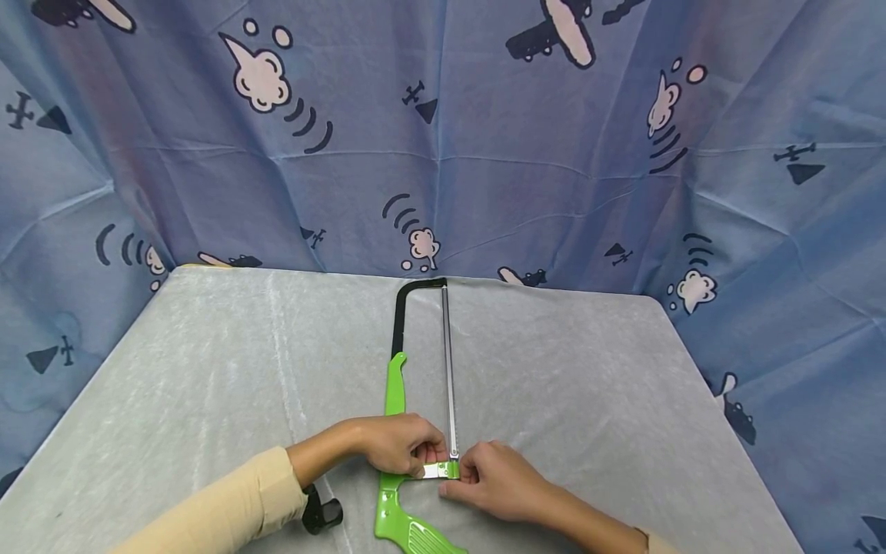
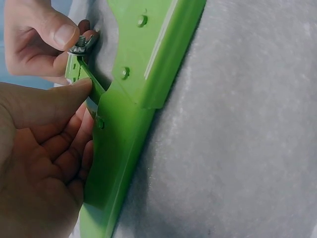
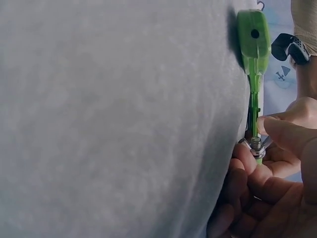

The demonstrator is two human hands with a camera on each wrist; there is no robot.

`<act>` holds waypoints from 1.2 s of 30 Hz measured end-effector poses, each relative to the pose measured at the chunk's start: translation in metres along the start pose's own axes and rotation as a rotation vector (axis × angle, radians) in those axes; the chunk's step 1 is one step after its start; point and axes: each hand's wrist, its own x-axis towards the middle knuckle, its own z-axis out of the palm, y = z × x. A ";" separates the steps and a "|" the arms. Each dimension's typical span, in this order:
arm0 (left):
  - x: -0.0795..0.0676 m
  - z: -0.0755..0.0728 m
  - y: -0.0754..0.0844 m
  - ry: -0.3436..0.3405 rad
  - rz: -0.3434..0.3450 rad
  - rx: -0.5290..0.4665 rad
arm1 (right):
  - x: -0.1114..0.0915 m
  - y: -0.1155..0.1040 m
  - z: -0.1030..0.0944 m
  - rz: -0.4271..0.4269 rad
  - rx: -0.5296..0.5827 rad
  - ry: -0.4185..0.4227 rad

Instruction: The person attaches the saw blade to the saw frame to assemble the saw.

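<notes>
A hacksaw with a green handle [image 1: 408, 527] and a black bow [image 1: 398, 323] lies on the covered table, its blade [image 1: 448, 369] running away from me on the right side. My left hand [image 1: 401, 444] pinches the green front bracket [image 1: 438, 471] at the near end of the blade. Across from it, my right hand [image 1: 501, 481] has its thumb and fingers around the wing nut [image 2: 79, 49] on the threaded stud. The right wrist view also shows the wing nut [image 3: 256, 149] by the fingertips. Part of the bracket is hidden behind the left fingers.
A grey cloth covers the table [image 1: 588, 385]. Behind and at both sides hangs a blue patterned curtain [image 1: 484, 185]. A black strap-like device [image 1: 321, 514] is at the left wrist, beside the sleeve [image 1: 228, 500].
</notes>
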 end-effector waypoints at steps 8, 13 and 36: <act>0.000 0.000 -0.002 -0.001 0.011 0.006 | -0.001 0.001 -0.002 0.015 0.039 -0.033; 0.000 0.000 -0.003 -0.002 0.011 0.012 | -0.002 0.002 -0.005 -0.007 0.062 -0.039; 0.000 0.000 0.002 0.007 -0.022 -0.006 | -0.006 0.007 -0.007 -0.069 0.076 -0.052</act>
